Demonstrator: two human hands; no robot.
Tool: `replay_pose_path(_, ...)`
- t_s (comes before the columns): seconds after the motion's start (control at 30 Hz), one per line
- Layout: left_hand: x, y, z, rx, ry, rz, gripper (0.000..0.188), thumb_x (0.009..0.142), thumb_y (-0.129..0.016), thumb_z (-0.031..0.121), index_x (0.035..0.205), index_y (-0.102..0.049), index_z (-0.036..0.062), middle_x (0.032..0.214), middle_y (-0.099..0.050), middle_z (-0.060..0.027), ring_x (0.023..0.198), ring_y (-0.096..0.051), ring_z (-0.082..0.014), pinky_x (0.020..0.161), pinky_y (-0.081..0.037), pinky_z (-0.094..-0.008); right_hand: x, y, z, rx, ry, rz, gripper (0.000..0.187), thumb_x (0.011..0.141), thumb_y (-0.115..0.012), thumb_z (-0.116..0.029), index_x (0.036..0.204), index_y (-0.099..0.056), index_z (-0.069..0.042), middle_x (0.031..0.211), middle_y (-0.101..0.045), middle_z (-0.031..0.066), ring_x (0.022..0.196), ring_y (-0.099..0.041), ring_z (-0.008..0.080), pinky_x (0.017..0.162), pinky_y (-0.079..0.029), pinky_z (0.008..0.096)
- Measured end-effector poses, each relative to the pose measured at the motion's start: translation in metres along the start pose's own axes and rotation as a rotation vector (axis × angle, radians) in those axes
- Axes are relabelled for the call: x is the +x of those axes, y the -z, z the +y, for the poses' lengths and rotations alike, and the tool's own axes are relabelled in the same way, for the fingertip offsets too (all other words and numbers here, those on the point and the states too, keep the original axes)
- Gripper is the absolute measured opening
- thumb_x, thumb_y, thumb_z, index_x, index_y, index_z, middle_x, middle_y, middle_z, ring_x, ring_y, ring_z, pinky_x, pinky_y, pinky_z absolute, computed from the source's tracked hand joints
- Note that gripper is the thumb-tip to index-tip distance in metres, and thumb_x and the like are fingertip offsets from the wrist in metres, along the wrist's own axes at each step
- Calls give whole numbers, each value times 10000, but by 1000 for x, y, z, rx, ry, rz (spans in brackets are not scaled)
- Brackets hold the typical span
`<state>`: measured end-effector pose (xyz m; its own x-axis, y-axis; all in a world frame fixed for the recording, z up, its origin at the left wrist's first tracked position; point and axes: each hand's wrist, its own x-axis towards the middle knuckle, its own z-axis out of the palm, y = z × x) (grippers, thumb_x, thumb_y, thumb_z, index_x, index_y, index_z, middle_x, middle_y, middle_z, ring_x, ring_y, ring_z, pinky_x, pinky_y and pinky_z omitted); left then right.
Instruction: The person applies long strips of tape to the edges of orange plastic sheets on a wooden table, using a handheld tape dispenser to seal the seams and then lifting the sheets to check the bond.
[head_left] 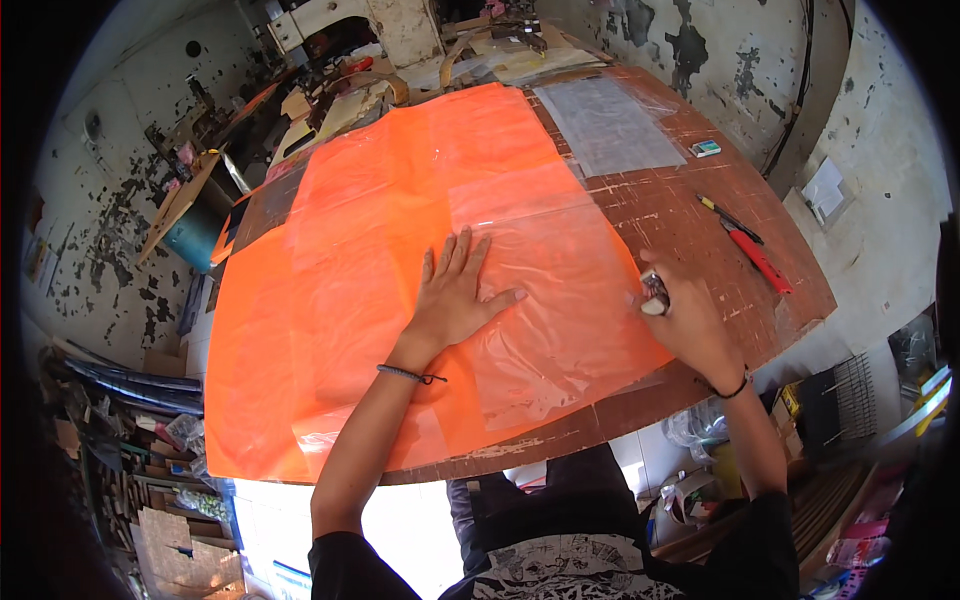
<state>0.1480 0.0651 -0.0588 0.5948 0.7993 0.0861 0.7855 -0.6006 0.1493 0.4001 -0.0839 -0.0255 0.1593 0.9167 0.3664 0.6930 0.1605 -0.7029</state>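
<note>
Left hand (pixel 455 300) flat on orange sheet (pixel 350 300); right hand (pixel 695 315) curled round small tool (pixel 655 296)

Head view, looking down over the table (pixel 665 218). Left hand palm down, fingers spread and pointing toward the far end, thumb out to the right. It presses on the orange sheet near the middle; the thumb lies over clear film (pixel 560 330) that covers the sheet's right part, wrinkled and glossy. Dark bracelet (pixel 402 373) on the left wrist.

Right hand closed in a grip, just by the sheet's right edge. Small tool shows between thumb and fingers, pale and metallic; most of it is hidden in the fist, kind unclear. Cannot tell whether it touches the sheet. Dark band (pixel 738 385) on this wrist too.

Orange sheet spreads over the left and middle of the table, its near edge close to the table's near edge. Table top brown, scuffed, bare along the right. Grey translucent sheet (pixel 610 125) beyond the orange one, to the right. Small box (pixel 705 148) near it. Black-and-yellow pen-like thing (pixel 730 218) and red-handled tool (pixel 760 262) lie side by side, to the right of and beyond the right hand.

Far end: pale machine (pixel 410 30) among clutter. Peeling wall (pixel 740 50) on the right; teal bin (pixel 195 238) off to the left; torn cardboard (pixel 180 550) lower left.
</note>
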Motion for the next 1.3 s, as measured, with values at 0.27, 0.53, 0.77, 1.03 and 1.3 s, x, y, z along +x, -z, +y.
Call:
replay_pose_path(0.27, -9, 0, 14, 32, 78, 56, 955, 751, -479, 697, 1414, -225, 57, 1478, -141, -184, 1383, -88, -307, 1111, -59, -467, 131, -21, 47, -125, 20, -117, 225, 748, -628, -152, 881, -568, 19, 812, -615, 203, 790, -599, 354, 675, -451, 402)
replay_pose_path(0.53, -13, -2, 16, -64, -1, 272, 830, 717, -623, 588, 1279, -410, 16, 1287, -373, -215, 1243, -317, -344, 1055, -196, -473, 171, -67, 58, -221, -88, -65, 322, 745, -679, -244, 962, -580, -26, 923, -637, 181, 893, -610, 325, 751, -480, 410)
replay_pose_path(0.77, -11, -1, 16, -88, -26, 310, 754, 691, -684, 518, 1190, -455, 2, 1108, -429, -187, 1076, -400, -329, 961, -278, -451, 189, -76, 44, -311, -157, -68, 364, 726, -709, -265, 978, -585, -34, 944, -639, 170, 909, -611, 316, 761, -483, 410)
replay_pose_path(1.03, -11, -1, 17, -65, -29, 342, 773, 657, -708, 518, 1183, -462, 8, 1072, -431, -160, 1061, -402, -309, 952, -272, -439, 191, -86, 54, -418, -48, 23, 387, 711, -731, -250, 991, -578, -31, 960, -641, 142, 909, -615, 297, 779, -482, 398)
replay_pose_path(1.3, -11, -3, 14, -93, -2, 356, 683, 723, -652, 504, 1171, -484, 16, 1067, -436, -152, 1068, -396, -304, 941, -274, -439, 217, -81, 71, 18, -107, -18, 375, 702, -751, -212, 952, -545, -22, 817, -605, 94, 711, -582, 216, 636, -468, 332)
